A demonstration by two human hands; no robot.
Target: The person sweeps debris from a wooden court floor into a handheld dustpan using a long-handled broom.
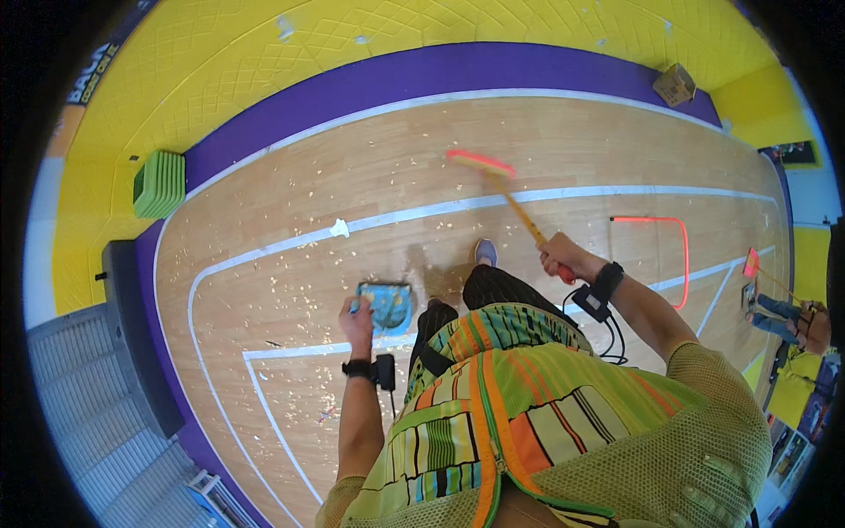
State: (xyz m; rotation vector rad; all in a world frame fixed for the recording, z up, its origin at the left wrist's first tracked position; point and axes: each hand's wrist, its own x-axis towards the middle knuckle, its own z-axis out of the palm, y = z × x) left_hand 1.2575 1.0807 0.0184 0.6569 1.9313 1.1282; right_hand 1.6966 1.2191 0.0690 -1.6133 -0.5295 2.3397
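My left hand is closed around the handle of a blue patterned dustpan, held low at left of centre. In my right hand is the yellow handle of a broom, gripped near its red end. The broom's pinkish-red head reaches forward, over or on the wooden floor; whether it touches cannot be told. Small pale scraps lie scattered, mostly left of and ahead of me. Among them is a larger crumpled white piece.
Green stacked stools or bins stand by the yellow wall at left. A cardboard box sits at the far right wall. A red bent tube lies right of me. Another person with a broom is at far right.
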